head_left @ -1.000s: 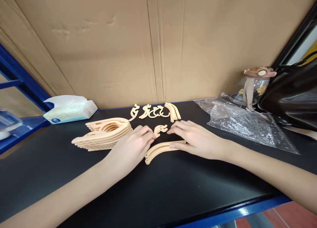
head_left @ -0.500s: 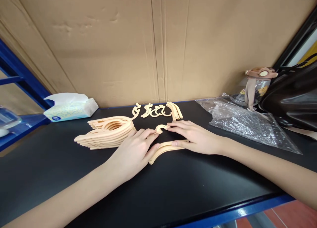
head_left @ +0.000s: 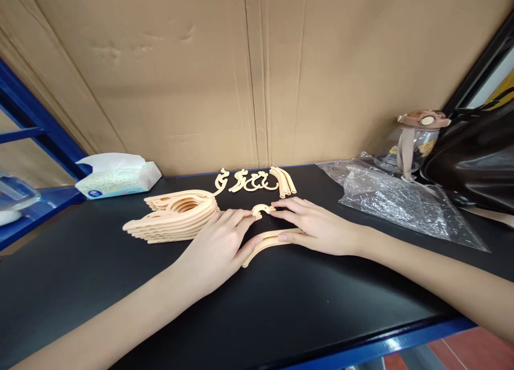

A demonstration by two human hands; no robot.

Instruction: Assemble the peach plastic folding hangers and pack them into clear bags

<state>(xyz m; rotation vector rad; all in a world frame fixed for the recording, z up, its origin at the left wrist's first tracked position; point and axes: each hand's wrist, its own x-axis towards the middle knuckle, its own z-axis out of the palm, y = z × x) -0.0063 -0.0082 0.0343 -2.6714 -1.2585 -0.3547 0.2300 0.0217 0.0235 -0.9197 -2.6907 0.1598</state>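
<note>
Between my fingertips lies a small curved beige hook piece, its ends touched from both sides. My left hand has its fingers at the hook's left end and its thumb on a long curved beige arm piece nearer to me. On the right, my right hand holds the hook's other end, its thumb resting on the same long piece. Left of my hands is a stack of beige hanger-shaped pieces. Behind them lie several loose hooks and a few curved arm pieces.
A tissue pack stands at the back left of the black table. Clear plastic bags lie at the right, before a bottle and a black bag. Cardboard rises behind the table.
The hook between my fingers has turned slightly, its arch now more level. My right fingers have shifted a little down. The long piece has barely moved.
</note>
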